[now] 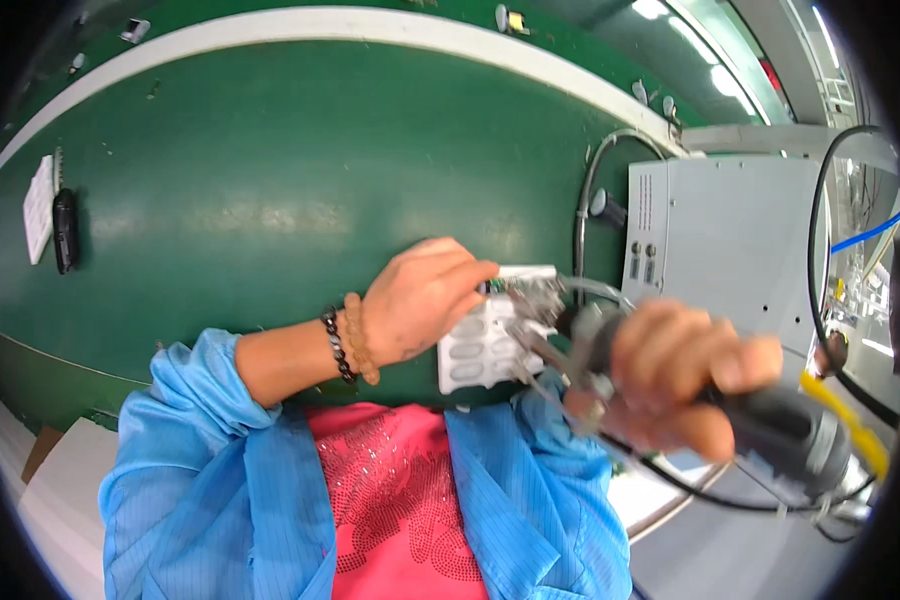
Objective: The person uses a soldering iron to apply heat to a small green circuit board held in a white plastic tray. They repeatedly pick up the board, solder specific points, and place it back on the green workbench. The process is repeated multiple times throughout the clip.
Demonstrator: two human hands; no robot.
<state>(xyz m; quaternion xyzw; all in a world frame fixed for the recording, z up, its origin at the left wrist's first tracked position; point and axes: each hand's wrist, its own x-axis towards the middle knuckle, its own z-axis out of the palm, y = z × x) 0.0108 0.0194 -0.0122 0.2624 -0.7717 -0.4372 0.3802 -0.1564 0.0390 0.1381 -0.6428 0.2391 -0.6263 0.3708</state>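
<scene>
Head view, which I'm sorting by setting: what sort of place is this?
Most likely a factory assembly line: a green conveyor belt, a grey metal control box, and the right hand gripping a cabled power screwdriver.

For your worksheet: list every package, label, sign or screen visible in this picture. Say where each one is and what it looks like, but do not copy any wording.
Flat white rectangular card or label: far left of the green conveyor belt, beside a slim black object.
Pale grey metal box: right of the belt, with small dark markings too small to make out.
No screens, signs or packages show.
</scene>
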